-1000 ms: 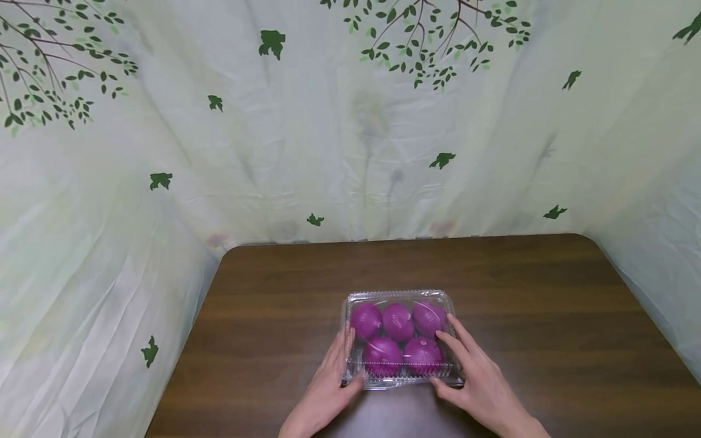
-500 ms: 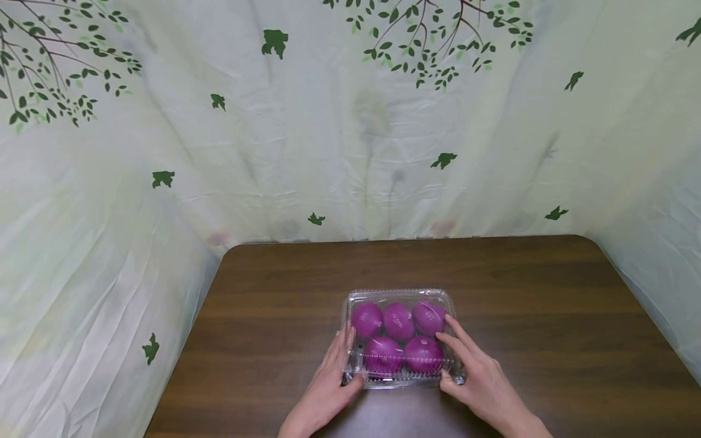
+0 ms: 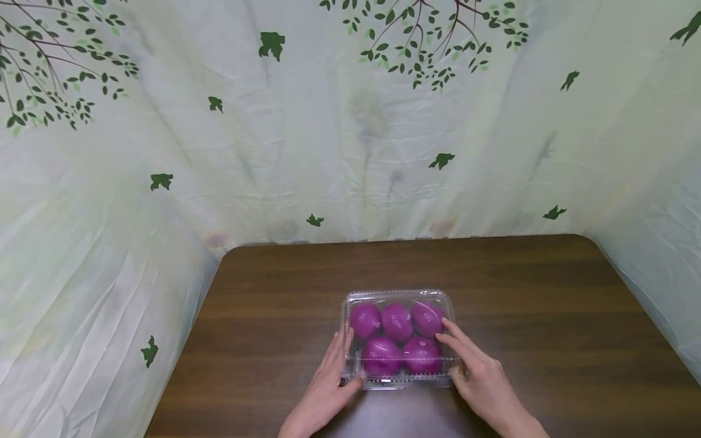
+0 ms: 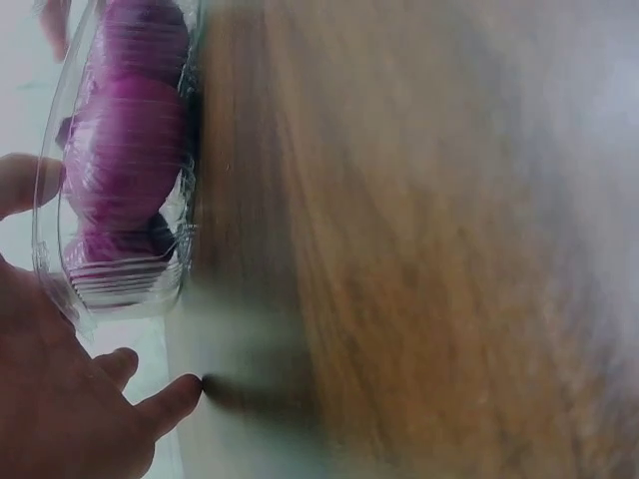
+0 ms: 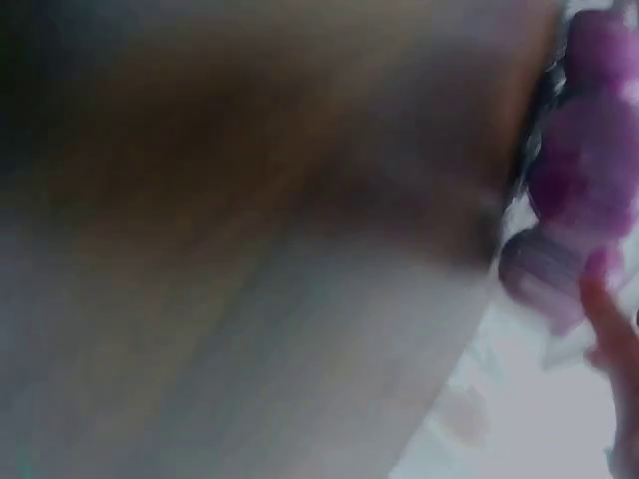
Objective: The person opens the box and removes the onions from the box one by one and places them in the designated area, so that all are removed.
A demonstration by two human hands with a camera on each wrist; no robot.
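Note:
In the head view a clear plastic box with its lid down holds several round purple objects in two rows. My left hand rests along the box's left side, fingers extended and thumb at the near left corner. On the right side, my right hand touches the lid's edge with its fingers, the thumb low by the near right corner. The left wrist view shows the left hand against the box, two fingertips near the table. The right wrist view is blurred, with a finger near the purple objects.
The box sits on a brown wooden table with rounded far corners. Pale curtains printed with leaves and birds hang behind the table and at both sides.
My right thumb has slid rightwards along the box's near edge to its corner, and the right index fingertip has shifted slightly inward. The left hand and the box have stayed almost still.

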